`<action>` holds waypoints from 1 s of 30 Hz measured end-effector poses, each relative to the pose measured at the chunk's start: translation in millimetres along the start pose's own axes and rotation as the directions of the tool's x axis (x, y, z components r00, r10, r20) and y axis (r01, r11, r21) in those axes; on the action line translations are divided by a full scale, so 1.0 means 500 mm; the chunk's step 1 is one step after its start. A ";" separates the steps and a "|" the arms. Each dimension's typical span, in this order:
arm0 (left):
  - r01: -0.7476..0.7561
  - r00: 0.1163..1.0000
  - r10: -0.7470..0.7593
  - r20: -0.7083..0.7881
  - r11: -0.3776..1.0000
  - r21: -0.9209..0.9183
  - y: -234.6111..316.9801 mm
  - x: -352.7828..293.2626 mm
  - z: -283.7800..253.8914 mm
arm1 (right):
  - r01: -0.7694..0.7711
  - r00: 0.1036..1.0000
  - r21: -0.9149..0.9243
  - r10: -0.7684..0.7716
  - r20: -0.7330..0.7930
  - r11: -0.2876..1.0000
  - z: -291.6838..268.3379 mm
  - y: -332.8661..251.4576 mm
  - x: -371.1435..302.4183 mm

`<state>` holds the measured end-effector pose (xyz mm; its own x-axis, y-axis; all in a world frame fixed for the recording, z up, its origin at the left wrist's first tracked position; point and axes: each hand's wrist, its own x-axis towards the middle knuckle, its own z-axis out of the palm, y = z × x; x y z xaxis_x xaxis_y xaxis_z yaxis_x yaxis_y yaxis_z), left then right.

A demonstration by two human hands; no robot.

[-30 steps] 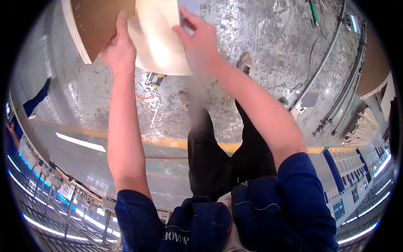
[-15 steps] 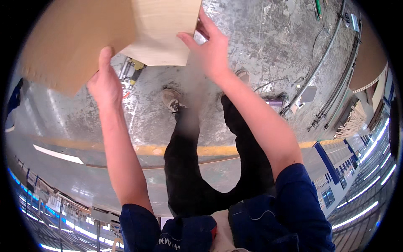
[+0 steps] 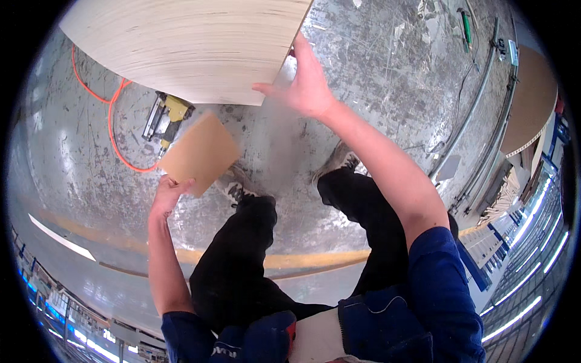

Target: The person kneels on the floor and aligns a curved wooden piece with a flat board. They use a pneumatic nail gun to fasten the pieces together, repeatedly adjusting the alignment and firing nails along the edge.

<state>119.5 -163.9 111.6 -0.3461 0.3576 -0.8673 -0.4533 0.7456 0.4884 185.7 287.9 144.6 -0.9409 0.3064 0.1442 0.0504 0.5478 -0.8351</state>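
Note:
My left hand (image 3: 168, 195) grips a small brown rectangular board (image 3: 203, 154) by its lower corner, thumb on top. The board hangs tilted above the floor by my left shoe (image 3: 233, 186). At the top of the view is a large pale plywood panel (image 3: 187, 45) with a curved lower edge. Its right edge is in my right hand (image 3: 307, 88), with the thumb on the near face and the other fingers partly hidden behind. Between the panel and the brown board, a yellow and black nail gun (image 3: 169, 118) lies on the floor.
An orange air hose (image 3: 111, 121) loops left of the nail gun. At the right lie a green-handled tool (image 3: 465, 29), long metal rods (image 3: 475, 100), a large curved brown board (image 3: 529, 100) and stacked wood strips (image 3: 503, 192). A yellow floor line (image 3: 302, 260) runs behind my feet.
The brown board in my left hand has come down and away from the plywood panel, uncovering the panel's face and the nail gun. My right hand stays on the panel's edge.

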 end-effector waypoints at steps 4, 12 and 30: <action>0.078 0.997 -0.074 0.036 0.990 -0.119 -0.018 0.087 -0.013 | -0.056 0.994 -0.060 0.061 0.087 0.997 0.044 0.078 -0.031; 0.015 0.996 0.028 -0.084 0.882 0.472 -0.047 0.194 -0.082 | 0.119 0.990 -0.076 -0.112 0.086 0.990 0.086 0.166 -0.037; -0.960 0.166 0.597 -0.785 0.279 0.009 0.356 0.246 0.161 | 0.034 0.985 -0.160 -0.006 0.174 0.987 0.092 0.080 -0.062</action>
<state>62.5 57.9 84.2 -0.9727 0.0635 0.2231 0.2135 -0.1301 0.9682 201.5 264.8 82.3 -0.9851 0.1633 0.0548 0.0711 0.6753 -0.7342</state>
